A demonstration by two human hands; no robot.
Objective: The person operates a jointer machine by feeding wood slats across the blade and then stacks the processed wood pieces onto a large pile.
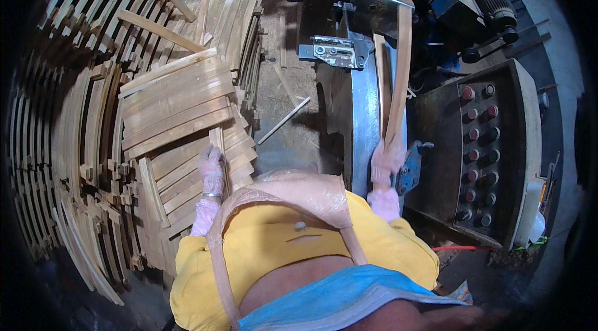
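Note:
My gloved right hand (387,163) is closed on the near end of a long wooden strip (402,75), which runs away from me over the metal machine table (364,100). A second, narrower strip (379,75) lies to the left of it, its near end close to my fingers. To the left, my gloved left hand (211,172) grips a short wooden slat (217,138) on top of a stack of boards (177,104). Its fingers show only in part. Both forearms have pink cuffs and yellow sleeves.
A panel of buttons (507,175) stands right of the machine. A metal guide block (333,52) sits over the table, and a motor (492,4) is at the far right. Curved wooden pieces (68,94) are piled at left. A loose stick (284,120) lies on the floor.

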